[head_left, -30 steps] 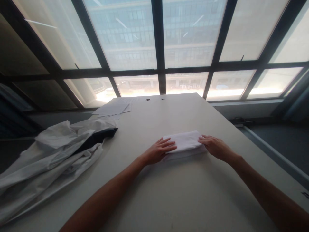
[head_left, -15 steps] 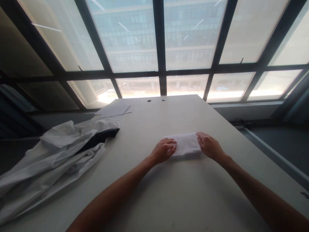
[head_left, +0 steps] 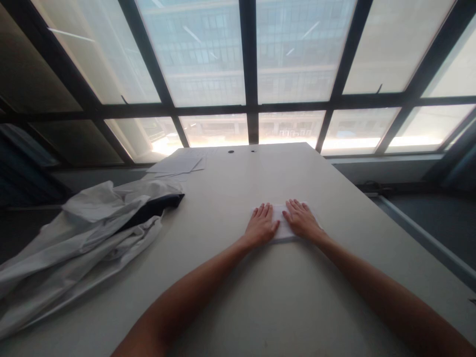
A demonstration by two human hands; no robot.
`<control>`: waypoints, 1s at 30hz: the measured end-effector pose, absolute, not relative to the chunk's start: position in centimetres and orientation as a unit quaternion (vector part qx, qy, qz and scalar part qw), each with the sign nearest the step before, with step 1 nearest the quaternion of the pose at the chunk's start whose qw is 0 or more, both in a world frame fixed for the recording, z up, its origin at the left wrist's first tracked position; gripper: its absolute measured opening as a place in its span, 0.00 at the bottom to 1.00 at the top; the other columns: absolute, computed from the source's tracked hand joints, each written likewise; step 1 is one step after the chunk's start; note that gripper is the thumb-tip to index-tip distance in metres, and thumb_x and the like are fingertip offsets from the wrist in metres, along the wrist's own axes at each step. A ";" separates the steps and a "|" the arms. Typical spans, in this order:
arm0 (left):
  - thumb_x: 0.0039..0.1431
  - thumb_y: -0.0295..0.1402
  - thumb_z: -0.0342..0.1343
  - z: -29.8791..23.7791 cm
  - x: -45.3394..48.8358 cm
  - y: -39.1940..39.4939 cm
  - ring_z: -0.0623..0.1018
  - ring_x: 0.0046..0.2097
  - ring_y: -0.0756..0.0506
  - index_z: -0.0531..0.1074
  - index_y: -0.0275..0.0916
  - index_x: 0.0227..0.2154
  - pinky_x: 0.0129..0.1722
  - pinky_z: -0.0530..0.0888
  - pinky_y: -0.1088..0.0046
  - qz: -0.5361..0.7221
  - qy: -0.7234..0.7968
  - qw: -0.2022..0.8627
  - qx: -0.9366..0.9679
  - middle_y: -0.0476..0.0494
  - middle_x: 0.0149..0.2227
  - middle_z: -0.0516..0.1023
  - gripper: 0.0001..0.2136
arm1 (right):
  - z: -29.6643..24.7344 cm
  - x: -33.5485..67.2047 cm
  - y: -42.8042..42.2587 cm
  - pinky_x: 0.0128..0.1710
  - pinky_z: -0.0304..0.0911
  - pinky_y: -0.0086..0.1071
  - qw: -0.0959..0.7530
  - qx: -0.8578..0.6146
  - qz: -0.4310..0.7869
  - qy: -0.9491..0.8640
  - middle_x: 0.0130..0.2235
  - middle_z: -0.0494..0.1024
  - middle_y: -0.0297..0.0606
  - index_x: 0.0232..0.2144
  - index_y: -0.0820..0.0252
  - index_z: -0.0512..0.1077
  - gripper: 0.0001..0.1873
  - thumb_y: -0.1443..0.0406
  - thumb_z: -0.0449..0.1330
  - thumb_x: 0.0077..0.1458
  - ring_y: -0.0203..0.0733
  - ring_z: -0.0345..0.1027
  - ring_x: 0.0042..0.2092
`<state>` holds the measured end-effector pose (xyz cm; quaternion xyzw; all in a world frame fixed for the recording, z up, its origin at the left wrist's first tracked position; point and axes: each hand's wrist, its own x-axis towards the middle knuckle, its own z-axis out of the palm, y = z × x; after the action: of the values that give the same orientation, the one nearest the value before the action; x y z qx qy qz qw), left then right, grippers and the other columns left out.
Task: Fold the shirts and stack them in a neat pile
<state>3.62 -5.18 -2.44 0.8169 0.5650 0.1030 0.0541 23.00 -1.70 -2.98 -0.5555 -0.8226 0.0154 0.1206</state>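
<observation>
A folded white cloth [head_left: 281, 227] lies flat on the white table [head_left: 238, 297], in front of me and a little right of centre. My left hand [head_left: 261, 224] presses on its left part, palm down, with the fingers stretched out. On the right part rests my right hand [head_left: 302, 219], also flat and with its fingers extended. A strip of the cloth shows between the two hands. Much of the rest is covered by them, so its exact kind cannot be made out.
A crumpled heap of light grey-white fabric [head_left: 92, 243] with a dark part [head_left: 156, 209] spreads over the table's left side. Sheets of paper [head_left: 176, 164] lie at the far left corner. Two small dark holes sit near the far edge, before large windows [head_left: 208, 54].
My right hand has shifted left from the cloth's right edge onto its top and flattened. My left hand has moved slightly right, its fingers now straightened forward. The cloth looks flatter.
</observation>
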 end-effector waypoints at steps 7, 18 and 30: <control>0.71 0.51 0.33 -2.3 0.8 -6.1 0.46 0.73 0.37 0.47 0.31 0.71 0.69 0.47 0.52 0.086 0.592 0.058 0.800 0.33 0.73 0.46 0.34 | -3.1 25.4 -0.1 0.69 0.35 0.53 0.082 -0.599 0.055 -0.794 0.73 0.49 0.44 0.70 0.65 0.51 0.38 0.48 0.33 0.69 0.48 0.35 0.73; 0.70 0.47 0.40 -3.2 -0.1 -5.7 0.51 0.72 0.36 0.56 0.28 0.68 0.70 0.47 0.52 0.208 0.587 0.143 0.769 0.30 0.71 0.52 0.32 | -4.1 30.9 2.3 0.69 0.41 0.49 0.132 -0.680 0.064 -0.719 0.70 0.57 0.49 0.66 0.68 0.60 0.32 0.56 0.36 0.70 0.49 0.46 0.71; 0.63 0.42 0.50 -3.0 -5.6 -2.3 0.77 0.55 0.39 0.74 0.35 0.45 0.54 0.72 0.57 0.627 0.529 0.369 0.437 0.32 0.51 0.79 0.17 | -0.5 16.6 -11.2 0.67 0.41 0.53 0.172 -0.534 0.031 -0.827 0.72 0.50 0.52 0.69 0.60 0.57 0.33 0.53 0.48 0.67 0.59 0.39 0.72</control>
<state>-5.58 -2.31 -3.02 0.4373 0.5292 0.6267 0.3689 16.57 -11.20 -0.47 -0.5342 -0.8271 0.0315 0.1718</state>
